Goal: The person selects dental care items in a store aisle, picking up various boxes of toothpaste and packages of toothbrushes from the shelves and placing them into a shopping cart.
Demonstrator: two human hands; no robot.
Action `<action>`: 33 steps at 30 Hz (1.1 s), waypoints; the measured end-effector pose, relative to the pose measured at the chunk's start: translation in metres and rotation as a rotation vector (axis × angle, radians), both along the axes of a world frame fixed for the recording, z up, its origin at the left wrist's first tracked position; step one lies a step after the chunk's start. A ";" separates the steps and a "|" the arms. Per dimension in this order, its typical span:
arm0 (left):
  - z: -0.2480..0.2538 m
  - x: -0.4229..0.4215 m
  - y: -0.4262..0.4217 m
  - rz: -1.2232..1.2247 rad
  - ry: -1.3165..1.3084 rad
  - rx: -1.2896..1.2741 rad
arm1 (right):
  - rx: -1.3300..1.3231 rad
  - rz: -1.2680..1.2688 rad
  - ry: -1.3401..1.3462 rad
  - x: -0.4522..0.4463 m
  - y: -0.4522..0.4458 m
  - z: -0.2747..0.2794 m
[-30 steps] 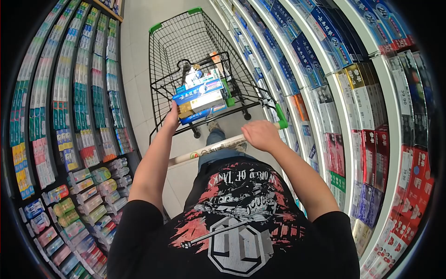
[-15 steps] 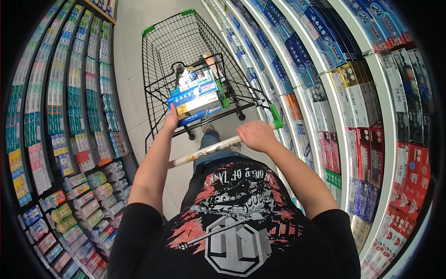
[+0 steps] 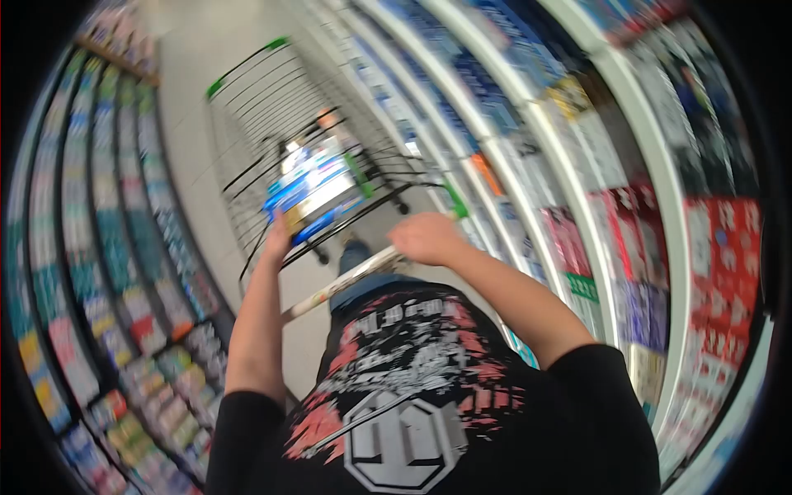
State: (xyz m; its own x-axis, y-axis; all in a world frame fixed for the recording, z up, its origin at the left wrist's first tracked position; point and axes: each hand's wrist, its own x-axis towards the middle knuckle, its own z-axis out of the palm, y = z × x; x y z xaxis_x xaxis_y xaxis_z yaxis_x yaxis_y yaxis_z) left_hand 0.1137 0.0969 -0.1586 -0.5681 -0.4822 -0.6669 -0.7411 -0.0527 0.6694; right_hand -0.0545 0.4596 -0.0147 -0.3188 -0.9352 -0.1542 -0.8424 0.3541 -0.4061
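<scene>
My left hand (image 3: 279, 234) grips a blue-and-white toothpaste box (image 3: 318, 191), above the near end of a black wire shopping cart (image 3: 247, 65). Other boxes seem to be held with it, but motion blur hides how many. My right hand (image 3: 425, 239) is closed around the cart's white handle (image 3: 338, 285), near its green right end (image 3: 455, 200). Behind the held box, white and orange items (image 3: 328, 120) show in the cart, too smeared to name.
Shelves of toothbrush packs (image 3: 107, 206) line the left side, with small packets (image 3: 165, 388) lower down. Along the right, white shelves (image 3: 615, 74) carry blue and red boxes (image 3: 722, 256) close to the cart. Pale floor tiles (image 3: 177, 91) run ahead.
The view has turned and blurred; cart, handle and both hands now sit further left in it. Both hands keep their grips, on the toothpaste box and the handle.
</scene>
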 end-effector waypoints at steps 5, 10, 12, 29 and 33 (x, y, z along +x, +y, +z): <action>-0.028 -0.003 -0.019 0.155 0.328 0.430 | 0.032 -0.078 -0.057 0.003 0.004 0.002; 0.077 0.010 0.037 -0.024 -0.017 -0.756 | 0.019 -0.147 -0.055 0.008 0.001 -0.012; 0.104 0.023 0.070 -0.131 0.284 -0.960 | -0.410 -0.178 -0.067 0.009 0.006 -0.024; 0.140 0.026 0.139 -0.682 -0.005 -0.008 | -0.177 -0.931 1.188 -0.013 0.237 0.208; 0.145 0.021 0.139 -0.686 -0.049 0.076 | -0.245 -0.838 1.143 -0.009 0.251 0.195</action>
State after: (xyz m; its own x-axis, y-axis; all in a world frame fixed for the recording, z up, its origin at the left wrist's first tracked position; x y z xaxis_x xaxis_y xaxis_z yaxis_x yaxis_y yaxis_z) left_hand 0.1343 0.2356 -0.0140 -0.6963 0.0239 -0.7174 -0.6531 0.3935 0.6470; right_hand -0.0632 0.7108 0.1798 -0.6149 -0.3791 0.6916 -0.3245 0.9208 0.2162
